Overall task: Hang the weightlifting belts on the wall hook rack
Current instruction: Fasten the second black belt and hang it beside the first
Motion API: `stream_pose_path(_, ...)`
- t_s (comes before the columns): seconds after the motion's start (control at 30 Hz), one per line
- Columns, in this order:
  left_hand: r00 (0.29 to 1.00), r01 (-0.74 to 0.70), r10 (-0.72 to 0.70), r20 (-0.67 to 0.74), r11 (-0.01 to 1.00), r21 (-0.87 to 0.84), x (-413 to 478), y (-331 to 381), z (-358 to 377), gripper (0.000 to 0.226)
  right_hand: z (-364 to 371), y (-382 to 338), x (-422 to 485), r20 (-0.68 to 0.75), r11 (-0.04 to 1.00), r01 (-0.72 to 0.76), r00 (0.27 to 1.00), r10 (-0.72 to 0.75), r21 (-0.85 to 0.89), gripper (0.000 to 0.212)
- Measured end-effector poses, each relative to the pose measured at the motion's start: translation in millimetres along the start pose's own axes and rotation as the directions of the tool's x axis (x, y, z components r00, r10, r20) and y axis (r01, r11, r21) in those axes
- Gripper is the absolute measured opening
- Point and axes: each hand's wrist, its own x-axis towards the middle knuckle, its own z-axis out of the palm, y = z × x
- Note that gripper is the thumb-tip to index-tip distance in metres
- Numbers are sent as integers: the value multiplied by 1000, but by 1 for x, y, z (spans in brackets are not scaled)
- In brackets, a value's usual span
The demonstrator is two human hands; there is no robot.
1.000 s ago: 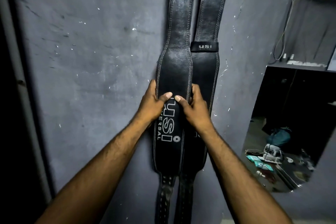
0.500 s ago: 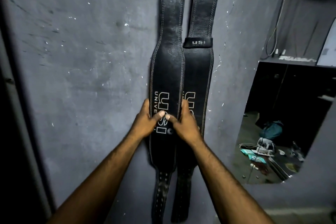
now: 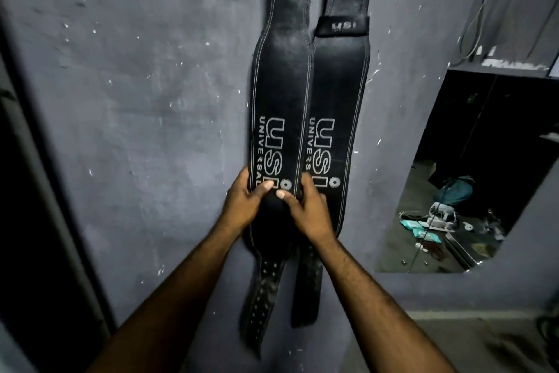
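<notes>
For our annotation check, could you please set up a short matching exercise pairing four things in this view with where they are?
Things:
1. left belt
2. right belt
3. left hand
4. mirror

Places:
A. on the wall's far right, reflecting floor clutter
B. fingers at the front belt's left edge
C. hanging in front, held by both hands
D. hanging partly behind its neighbour, with a loop across the strap

Pairs: 1-C, 2-D, 3-B, 4-A
</notes>
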Motion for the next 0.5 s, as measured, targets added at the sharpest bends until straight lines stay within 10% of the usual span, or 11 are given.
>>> stream_pose_path(0.33,971,236,-237,17,970,49,-52,-60,-3,10,22,23,-46,-333,972,25,941,56,235,28)
stream_pose_path(0.5,794,602,-607,-29,792,-100,-116,-120,-16,4,66,96,-94,-175,887,-208,937,302,413,25)
